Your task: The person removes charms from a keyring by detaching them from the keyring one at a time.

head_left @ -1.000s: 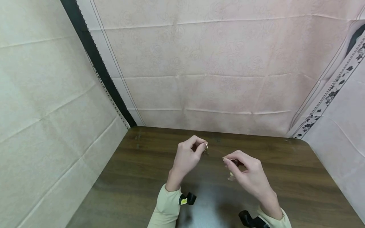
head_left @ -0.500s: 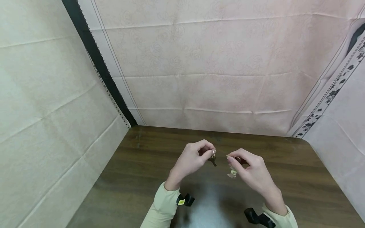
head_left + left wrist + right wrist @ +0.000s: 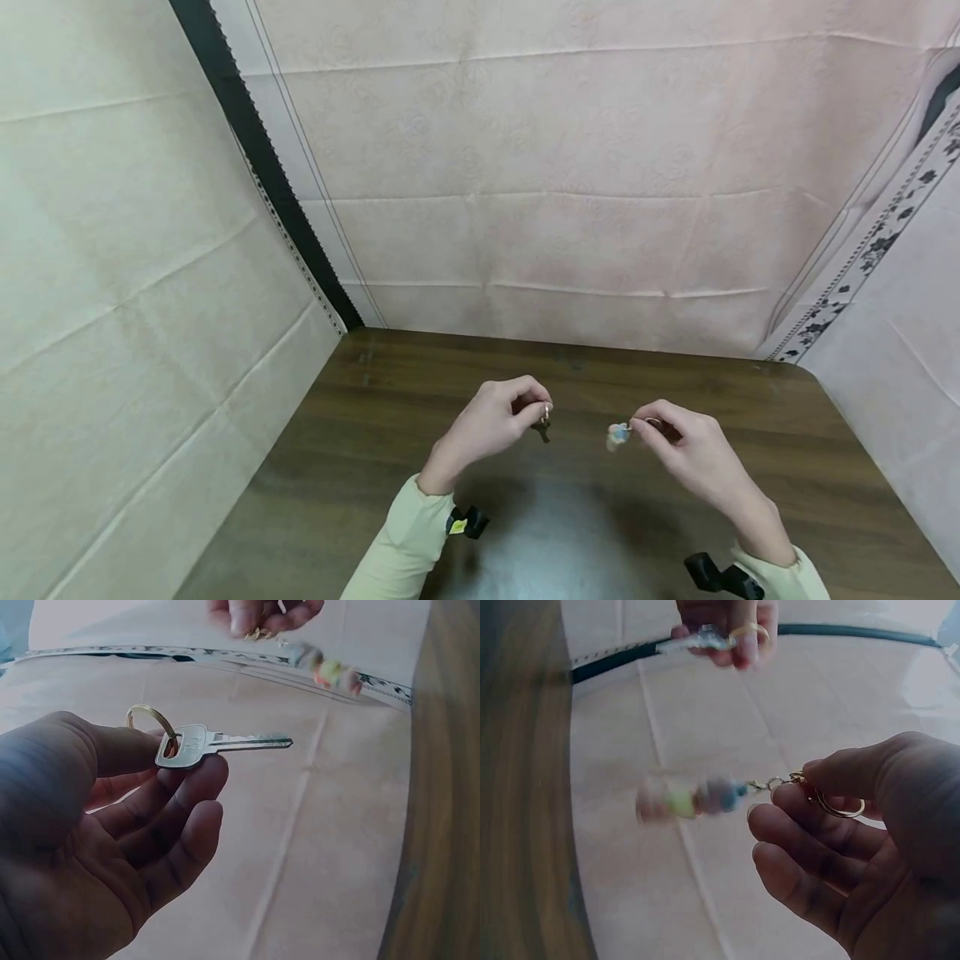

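Between thumb and fingers my left hand pinches a silver key, close to the gold ring threaded through its head. The key's blade points away from the fingertips. My right hand pinches the gold clasp and chain of a keychain, and its gold split ring lies against the fingers. From that chain a small multicoloured charm, with blue, yellow and pinkish parts, swings out sideways, blurred in the right wrist view. Both hands are held above the table, a gap between them.
A brown wood-grain table lies beneath the hands. Pale cloth hangs behind it and along both sides, with a dark strip at the left corner. Each wrist carries a black camera mount.
Both hands first shifted right and the left came nearer the right. Since then the left has drawn back slightly left, the right further right, and the charm has swung out leftward.
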{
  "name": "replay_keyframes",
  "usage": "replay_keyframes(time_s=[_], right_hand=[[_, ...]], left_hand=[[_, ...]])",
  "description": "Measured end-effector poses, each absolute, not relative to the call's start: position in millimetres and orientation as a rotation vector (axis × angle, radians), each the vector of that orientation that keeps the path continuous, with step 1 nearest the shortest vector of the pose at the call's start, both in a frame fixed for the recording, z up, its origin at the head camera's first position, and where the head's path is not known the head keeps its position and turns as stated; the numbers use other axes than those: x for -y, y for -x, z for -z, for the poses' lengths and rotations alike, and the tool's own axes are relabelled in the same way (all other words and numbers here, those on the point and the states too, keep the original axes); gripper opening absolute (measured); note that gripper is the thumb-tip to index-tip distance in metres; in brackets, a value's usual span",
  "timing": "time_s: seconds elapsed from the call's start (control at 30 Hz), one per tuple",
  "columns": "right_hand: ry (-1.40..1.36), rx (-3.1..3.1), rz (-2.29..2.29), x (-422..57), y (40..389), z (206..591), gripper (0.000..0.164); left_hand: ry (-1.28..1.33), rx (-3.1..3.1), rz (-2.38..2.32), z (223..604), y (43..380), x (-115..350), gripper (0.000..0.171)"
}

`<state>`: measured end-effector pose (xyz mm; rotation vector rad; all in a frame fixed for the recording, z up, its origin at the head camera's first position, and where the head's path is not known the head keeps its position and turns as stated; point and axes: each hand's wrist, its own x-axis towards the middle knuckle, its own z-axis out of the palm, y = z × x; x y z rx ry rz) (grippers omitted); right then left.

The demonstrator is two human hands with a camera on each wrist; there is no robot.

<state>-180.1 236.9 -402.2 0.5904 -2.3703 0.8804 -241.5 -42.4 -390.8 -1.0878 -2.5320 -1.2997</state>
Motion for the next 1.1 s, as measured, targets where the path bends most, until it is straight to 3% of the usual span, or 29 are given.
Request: replay_keyframes(time_s=[0.4, 0.73, 1.1], right_hand=[[-0.451, 2.474, -0.854, -278.7, 175.6, 430.4, 0.020], [-0.309, 2.645, -0.938, -317.8, 175.4, 450.4, 0.005], [-0.376, 2.645, -1.294, -340.6, 186.0, 478.4, 0.012]], left_hand=[[1.003, 2.685, 1.264, 416.1, 250.7, 63.8, 0.006], [0.974, 2.785, 1.218, 438.2, 259.1, 82.1, 0.008], [0.959, 2.920, 1.229, 459.0, 276.9, 102.3, 0.009]])
